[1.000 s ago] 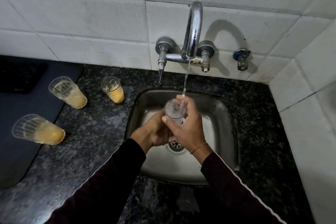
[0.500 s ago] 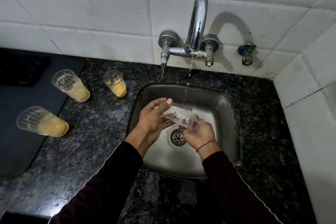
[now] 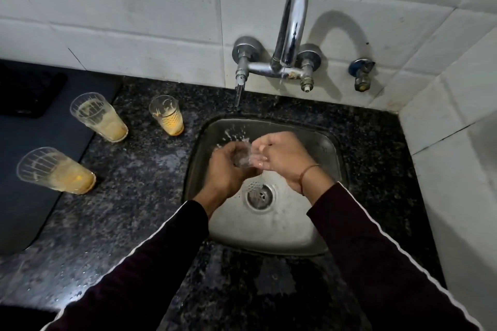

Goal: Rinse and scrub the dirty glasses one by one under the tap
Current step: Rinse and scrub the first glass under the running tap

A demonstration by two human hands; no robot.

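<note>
Over the steel sink, my left hand grips a clear glass lying on its side, mostly hidden by my fingers. My right hand is at the glass's mouth with its fingers curled toward it; whether they reach inside I cannot tell. Water splashes to the upper left. A thin stream falls from the chrome tap. Three dirty glasses with yellow residue stand on the left: one nearest the sink, one beside it, one nearer me.
Dark speckled granite counter surrounds the sink and is wet in places. A dark mat lies at the left edge under two of the glasses. A small blue-handled valve sits on the white tiled wall right of the tap.
The glass went from upright under the stream to lying on its side lower in the sink. My left hand closed round it and my right hand moved to its mouth. Water splashes out.
</note>
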